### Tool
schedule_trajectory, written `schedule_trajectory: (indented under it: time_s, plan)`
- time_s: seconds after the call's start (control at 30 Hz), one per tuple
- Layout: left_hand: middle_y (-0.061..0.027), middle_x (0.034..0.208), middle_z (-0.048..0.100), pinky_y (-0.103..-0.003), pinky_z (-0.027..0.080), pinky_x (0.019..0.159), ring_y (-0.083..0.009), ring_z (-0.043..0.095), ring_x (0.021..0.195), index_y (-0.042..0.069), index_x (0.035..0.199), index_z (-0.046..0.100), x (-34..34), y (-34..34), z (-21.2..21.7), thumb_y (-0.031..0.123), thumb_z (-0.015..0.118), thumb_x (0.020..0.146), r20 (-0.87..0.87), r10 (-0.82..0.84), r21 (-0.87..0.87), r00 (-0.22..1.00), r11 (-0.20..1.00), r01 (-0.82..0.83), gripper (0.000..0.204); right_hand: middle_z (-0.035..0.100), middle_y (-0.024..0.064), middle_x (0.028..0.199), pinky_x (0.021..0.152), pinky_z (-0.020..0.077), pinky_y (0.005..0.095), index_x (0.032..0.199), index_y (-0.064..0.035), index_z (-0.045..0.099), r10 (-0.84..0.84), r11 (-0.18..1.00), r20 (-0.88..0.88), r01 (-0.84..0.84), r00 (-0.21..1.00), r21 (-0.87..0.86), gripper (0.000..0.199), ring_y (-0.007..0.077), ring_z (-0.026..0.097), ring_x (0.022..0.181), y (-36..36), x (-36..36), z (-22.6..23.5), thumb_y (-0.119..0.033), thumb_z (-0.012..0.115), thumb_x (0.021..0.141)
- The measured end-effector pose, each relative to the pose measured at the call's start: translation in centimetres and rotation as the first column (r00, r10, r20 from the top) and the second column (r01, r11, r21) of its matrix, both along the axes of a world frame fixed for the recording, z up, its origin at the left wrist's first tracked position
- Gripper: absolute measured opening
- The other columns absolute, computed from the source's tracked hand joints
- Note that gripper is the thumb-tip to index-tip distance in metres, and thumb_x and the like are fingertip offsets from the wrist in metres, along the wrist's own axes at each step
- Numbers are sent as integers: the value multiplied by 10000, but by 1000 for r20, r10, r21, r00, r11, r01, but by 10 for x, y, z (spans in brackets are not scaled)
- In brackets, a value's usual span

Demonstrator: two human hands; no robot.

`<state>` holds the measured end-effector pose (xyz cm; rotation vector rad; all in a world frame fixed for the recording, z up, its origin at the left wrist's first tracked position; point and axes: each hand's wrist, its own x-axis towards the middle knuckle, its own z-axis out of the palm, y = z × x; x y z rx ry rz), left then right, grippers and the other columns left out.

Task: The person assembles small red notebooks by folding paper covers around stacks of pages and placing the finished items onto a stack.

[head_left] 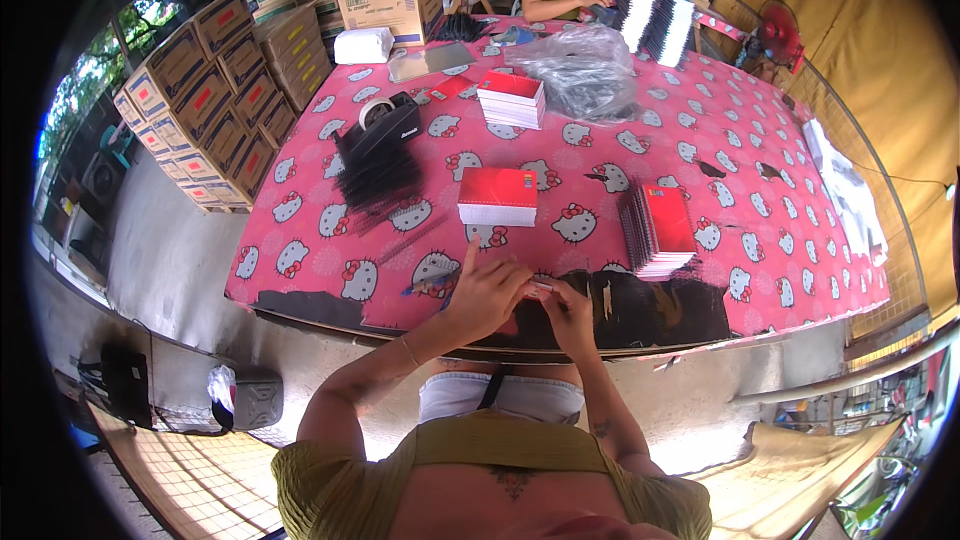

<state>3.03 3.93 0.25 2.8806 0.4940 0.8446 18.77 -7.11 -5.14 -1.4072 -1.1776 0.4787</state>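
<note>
Notebooks (498, 197) with red covers lie stacked on the patterned pink table (780, 250), just beyond both hands. The left hand (488, 290) extends one finger forward, its others bent toward the right hand (568, 310), which pinches a thin, pale-edged item (543, 287) over the table's near edge (its kind, and whether the left hand also grips it, cannot be told). Another notebook pile (662, 230) sits farther right.

Small pale item (541, 287) mostly hidden between left hand (492, 292) and right hand (569, 314), heap of thin black strips (378, 178) blurred, print on brown cardboard cartons (208, 110) too small to read, olive-green top (335, 480) cut off below
</note>
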Motion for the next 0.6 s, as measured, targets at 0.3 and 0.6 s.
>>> schedule_trajectory:
  time_s: [0.3, 0.6]
  plan:
    - [-28, 897, 699, -591, 215, 1165, -180, 688, 959, 113, 945, 672, 9, 12, -7, 261, 716, 867, 129, -85, 30, 988, 996, 81, 173, 701, 103, 891, 653, 527, 265, 1140, -19, 672, 14, 996, -131, -25, 991, -81, 211, 109, 655, 761, -4, -2, 15, -39, 648, 932]
    - [-140, 1257, 620, -623, 169, 1155, -288, 564, 1244, 70, 1220, 603, 6, 15, -8, 333, 659, 894, 8, -64, -31, 998, 997, 64, 423, 633, 53, 744, 604, 458, 224, 1051, 14, 662, -6, 1000, -123, 4, 992, -15, 128, 22, 512, 728, 0, -9, 1, -44, 655, 937]
